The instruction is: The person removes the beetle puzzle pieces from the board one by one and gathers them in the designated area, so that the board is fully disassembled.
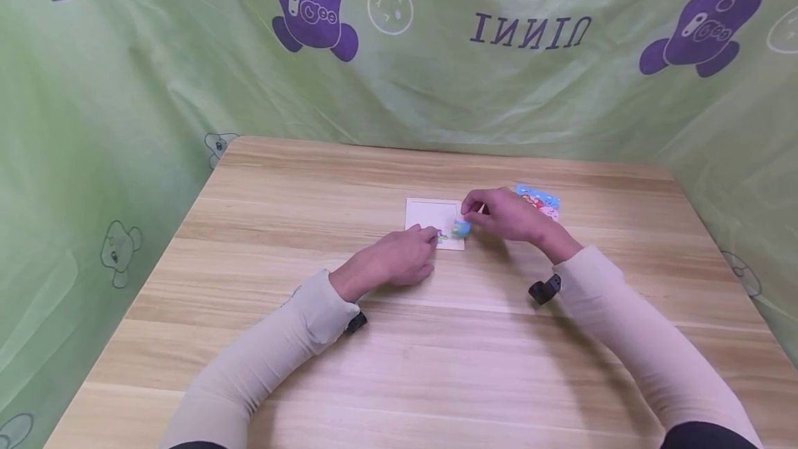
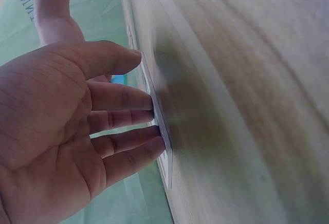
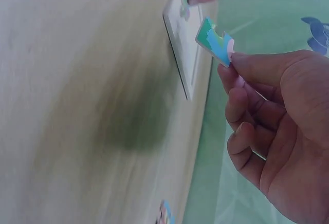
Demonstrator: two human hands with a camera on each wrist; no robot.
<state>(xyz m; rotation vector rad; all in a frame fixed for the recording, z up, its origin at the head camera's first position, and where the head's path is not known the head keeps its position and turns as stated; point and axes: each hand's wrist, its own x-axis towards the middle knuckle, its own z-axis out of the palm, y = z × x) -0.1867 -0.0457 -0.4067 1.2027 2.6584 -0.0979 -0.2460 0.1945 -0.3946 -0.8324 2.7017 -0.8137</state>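
A white puzzle tray with a thin inner outline lies on the table. My left hand rests at its near side, fingers fairly straight and fingertips touching a small colourful puzzle piece in the tray's lower part. That piece is partly hidden by the fingers. Between thumb and fingertips, my right hand pinches another puzzle piece, green and blue with a curved notch. It is held tilted, just above the tray's right edge. In the left wrist view, the left thumb stands apart from the other fingers.
A colourful picture sheet or group of pieces lies beyond the right hand, partly covered by it. The wooden table ends at a green printed curtain. Small black wrist cameras hang at both sleeves.
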